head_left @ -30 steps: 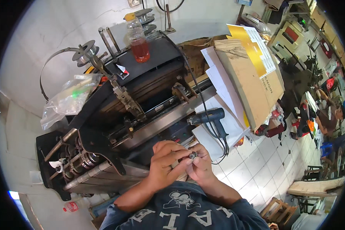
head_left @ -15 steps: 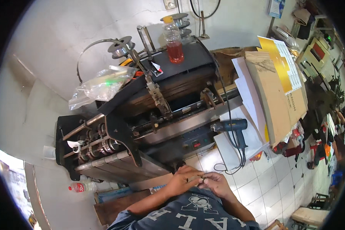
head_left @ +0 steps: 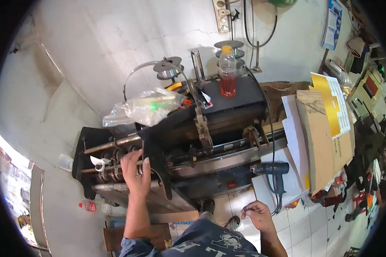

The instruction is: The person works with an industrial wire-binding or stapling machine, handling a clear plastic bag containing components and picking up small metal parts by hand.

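My left hand (head_left: 136, 173) is stretched over the metal rollers (head_left: 112, 168) at the machine's left end, fingers apart, beside the black side plate (head_left: 155, 158). It seems to hold nothing; whether its fingertips touch the metal I cannot tell. Low on the right, over the floor, my right hand (head_left: 260, 217) has thumb and fingers pinched together. A small dark piece shows at the fingertips, too small to name. Closest to this hand is a dark blue heat gun (head_left: 275, 169) lying on white sheets.
On the machine's black top (head_left: 244, 88) stands a bottle of red liquid (head_left: 228, 79). Left of it lies a clear plastic bag (head_left: 148, 107); wire spools (head_left: 167, 68) rise behind. Cardboard (head_left: 317, 141) is stacked at right. A red-capped bottle (head_left: 94, 207) lies low at left.
My hands were together in front of my shirt and have parted. The left has reached forward and left to the rollers; the right has moved slightly right and down. The view has shifted too.
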Demonstrator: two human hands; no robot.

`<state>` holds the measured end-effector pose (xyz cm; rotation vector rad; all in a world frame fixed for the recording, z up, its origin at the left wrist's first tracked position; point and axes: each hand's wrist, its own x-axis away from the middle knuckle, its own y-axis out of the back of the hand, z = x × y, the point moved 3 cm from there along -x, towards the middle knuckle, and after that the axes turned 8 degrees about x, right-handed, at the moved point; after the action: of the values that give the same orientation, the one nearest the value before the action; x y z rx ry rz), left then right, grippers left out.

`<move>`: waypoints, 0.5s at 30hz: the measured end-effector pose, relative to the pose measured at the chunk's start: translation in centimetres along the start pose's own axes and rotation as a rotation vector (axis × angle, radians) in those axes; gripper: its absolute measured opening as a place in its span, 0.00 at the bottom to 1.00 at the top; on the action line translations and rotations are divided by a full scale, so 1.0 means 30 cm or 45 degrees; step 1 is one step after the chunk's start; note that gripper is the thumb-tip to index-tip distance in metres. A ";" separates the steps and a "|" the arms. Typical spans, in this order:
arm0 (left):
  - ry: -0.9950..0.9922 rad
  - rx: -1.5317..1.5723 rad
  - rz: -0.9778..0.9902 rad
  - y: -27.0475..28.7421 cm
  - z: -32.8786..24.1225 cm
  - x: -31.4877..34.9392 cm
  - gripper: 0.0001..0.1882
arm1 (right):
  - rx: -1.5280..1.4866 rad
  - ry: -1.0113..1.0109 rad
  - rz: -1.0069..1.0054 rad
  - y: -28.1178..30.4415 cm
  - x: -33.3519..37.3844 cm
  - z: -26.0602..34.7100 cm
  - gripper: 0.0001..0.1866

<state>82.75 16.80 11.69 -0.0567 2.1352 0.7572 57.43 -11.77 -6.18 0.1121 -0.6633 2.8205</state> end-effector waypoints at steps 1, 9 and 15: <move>-0.153 -0.093 0.084 -0.004 -0.008 -0.080 0.15 | 0.030 -0.010 -0.009 -0.011 -0.034 -0.003 0.08; -0.483 -0.534 0.563 -0.070 0.121 -0.450 0.34 | 0.082 -0.024 0.034 -0.204 -0.310 0.003 0.09; -0.390 -0.512 0.664 -0.055 0.221 -0.498 0.38 | 0.114 -0.041 0.098 -0.351 -0.482 0.038 0.07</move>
<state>97.50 15.76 18.83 0.3932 1.6883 1.3945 74.09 -6.27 -2.53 0.1510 -0.5599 2.9289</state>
